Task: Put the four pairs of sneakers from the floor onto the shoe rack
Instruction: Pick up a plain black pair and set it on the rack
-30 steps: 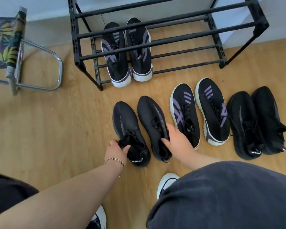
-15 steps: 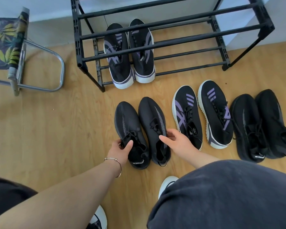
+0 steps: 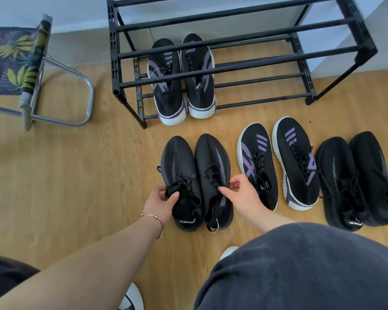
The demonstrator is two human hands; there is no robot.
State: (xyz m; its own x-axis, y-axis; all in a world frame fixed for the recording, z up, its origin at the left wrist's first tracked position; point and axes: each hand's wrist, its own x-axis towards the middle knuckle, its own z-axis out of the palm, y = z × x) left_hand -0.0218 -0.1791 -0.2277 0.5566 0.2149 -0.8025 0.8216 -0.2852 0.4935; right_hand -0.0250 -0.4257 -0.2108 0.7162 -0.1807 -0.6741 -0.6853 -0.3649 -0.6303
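Three pairs of sneakers stand in a row on the wooden floor. My left hand [image 3: 160, 199] pinches the collar of the left all-black sneaker [image 3: 179, 162]. My right hand [image 3: 238, 193] grips the side of its partner, the right all-black sneaker [image 3: 213, 157]. Both shoes still rest on the floor. To their right stand a black-and-purple pair [image 3: 278, 162] with white soles and another all-black pair [image 3: 358, 175]. A fourth black-and-purple pair [image 3: 182, 86] sits at the left of the lowest shelf of the black shoe rack [image 3: 244, 52].
A metal-framed folding stool [image 3: 34, 70] with leaf-print fabric stands at the left by the wall. My own white-soled shoes [image 3: 132, 298] and dark-clothed knee [image 3: 300, 265] fill the bottom of the view. The rack's right part and upper shelves hold nothing.
My right hand slid from the heel opening up to the side of the right black sneaker. The left hand closed on the other shoe's collar. The view shifted slightly.
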